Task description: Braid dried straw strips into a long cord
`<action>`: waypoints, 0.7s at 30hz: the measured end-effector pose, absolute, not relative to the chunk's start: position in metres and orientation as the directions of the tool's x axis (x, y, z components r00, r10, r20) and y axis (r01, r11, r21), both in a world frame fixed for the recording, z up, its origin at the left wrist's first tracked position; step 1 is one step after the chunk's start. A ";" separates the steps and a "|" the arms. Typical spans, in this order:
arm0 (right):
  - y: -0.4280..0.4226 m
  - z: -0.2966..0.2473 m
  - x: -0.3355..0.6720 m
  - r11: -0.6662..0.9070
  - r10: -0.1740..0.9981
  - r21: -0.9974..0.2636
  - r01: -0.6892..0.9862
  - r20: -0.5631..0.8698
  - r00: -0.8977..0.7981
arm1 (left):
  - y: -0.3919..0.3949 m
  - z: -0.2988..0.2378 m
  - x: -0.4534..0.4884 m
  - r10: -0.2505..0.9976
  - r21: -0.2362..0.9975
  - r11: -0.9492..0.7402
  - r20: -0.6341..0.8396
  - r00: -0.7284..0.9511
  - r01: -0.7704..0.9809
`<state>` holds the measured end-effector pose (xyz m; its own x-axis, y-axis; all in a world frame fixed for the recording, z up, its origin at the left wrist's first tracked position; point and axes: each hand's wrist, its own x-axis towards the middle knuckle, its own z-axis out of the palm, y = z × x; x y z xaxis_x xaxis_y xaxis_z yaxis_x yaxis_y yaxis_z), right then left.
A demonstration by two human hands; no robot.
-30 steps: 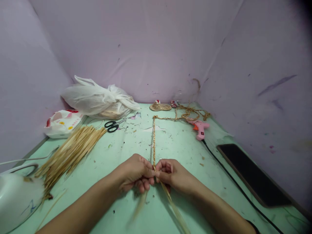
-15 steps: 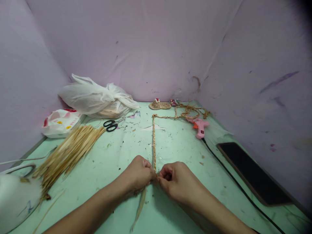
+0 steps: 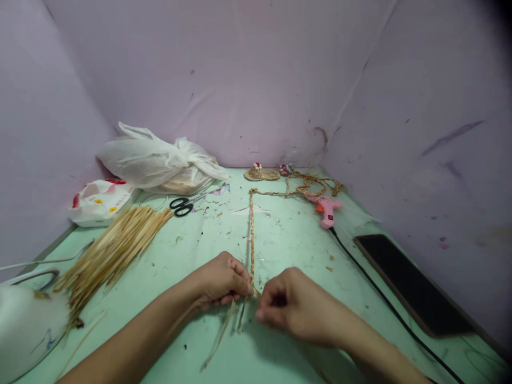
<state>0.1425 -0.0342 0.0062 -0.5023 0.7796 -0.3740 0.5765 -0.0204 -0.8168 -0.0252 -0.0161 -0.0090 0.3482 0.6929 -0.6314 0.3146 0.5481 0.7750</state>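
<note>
A narrow braid of tan straw [image 3: 252, 234] runs straight toward me along the middle of the table. My left hand [image 3: 227, 281] is closed at its near end, thumb and fingers pinching the braid where the strands part. Loose straw strands [image 3: 219, 341] hang down below those fingers. Just to the right, my right hand [image 3: 294, 305] is closed in a pinch and slightly blurred. A short piece of strand shows between the braid's end and its fingertips; the rest is mostly hidden behind the hand.
A bundle of straw [image 3: 120, 248], black-handled scissors [image 3: 184, 205], a tissue pack [image 3: 102, 202] and a white plastic bag [image 3: 160, 162] lie left. A pink glue gun [image 3: 328, 210] with a black cord and a phone [image 3: 412, 282] lie right. A small woven hat [image 3: 262, 174] sits at the back.
My right hand has moved slightly down and away from the braid's end, drawing a strand outward. My left hand has shifted slightly left, and a second loose strand now shows below it.
</note>
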 end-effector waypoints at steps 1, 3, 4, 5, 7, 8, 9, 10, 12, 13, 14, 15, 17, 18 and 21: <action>-0.029 0.008 0.146 -0.081 0.813 -0.843 0.532 -0.365 -0.454 | -0.015 -0.009 -0.026 0.686 0.774 0.554 -0.633 0.359 0.308; -0.018 0.008 0.151 -0.205 0.879 -0.891 0.405 -0.349 -0.325 | -0.014 -0.008 -0.028 0.679 0.775 0.557 -0.632 0.374 0.300; -0.013 0.007 0.153 -0.257 0.892 -0.905 0.339 -0.357 -0.276 | -0.014 -0.008 -0.028 0.679 0.778 0.554 -0.628 0.379 0.297; -0.010 0.006 0.154 -0.298 0.894 -0.913 0.279 -0.369 -0.252 | -0.014 -0.007 -0.028 0.682 0.782 0.549 -0.623 0.383 0.295; -0.006 0.004 0.155 -0.342 0.889 -0.921 0.188 -0.382 -0.253 | -0.014 -0.006 -0.027 0.692 0.792 0.535 -0.611 0.385 0.295; -0.004 0.003 0.155 -0.357 0.886 -0.921 0.154 -0.387 -0.255 | -0.015 -0.006 -0.026 0.699 0.797 0.527 -0.604 0.383 0.295; -0.003 0.003 0.155 -0.371 0.885 -0.920 0.122 -0.391 -0.252 | -0.015 -0.006 -0.026 0.707 0.804 0.516 -0.595 0.382 0.296; -0.001 0.003 0.155 -0.388 0.884 -0.917 0.090 -0.398 -0.244 | -0.015 -0.006 -0.025 0.715 0.809 0.507 -0.587 0.381 0.296; 0.008 0.005 0.154 -0.424 0.879 -0.904 0.052 -0.425 -0.215 | -0.015 -0.007 -0.025 0.726 0.823 0.488 -0.568 0.389 0.291; 0.016 0.007 0.152 -0.430 0.881 -0.901 0.053 -0.432 -0.196 | -0.015 -0.008 -0.026 0.732 0.835 0.471 -0.551 0.401 0.287; 0.026 0.008 0.150 -0.419 0.889 -0.905 0.071 -0.425 -0.171 | -0.014 -0.008 -0.026 0.737 0.845 0.451 -0.534 0.416 0.286; 0.038 0.008 0.148 -0.389 0.906 -0.915 0.104 -0.401 -0.139 | -0.014 -0.009 -0.026 0.741 0.853 0.434 -0.521 0.423 0.291; 0.069 0.008 0.143 -0.275 0.954 -0.937 0.217 -0.294 -0.063 | -0.013 -0.011 -0.028 0.750 0.858 0.396 -0.508 0.424 0.327; 0.086 0.008 0.140 -0.201 0.975 -0.934 0.294 -0.220 -0.031 | -0.012 -0.012 -0.028 0.754 0.854 0.380 -0.509 0.416 0.355; 0.136 0.006 0.131 0.055 0.998 -0.744 0.666 0.051 -0.026 | -0.009 -0.015 -0.029 0.747 0.843 0.330 -0.508 0.429 0.424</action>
<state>0.1311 0.1355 0.0056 -0.0257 0.9983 0.0514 0.6656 0.0554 -0.7442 -0.0293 -0.0093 -0.0149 0.4293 0.7466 -0.5082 0.4237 0.3305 0.8434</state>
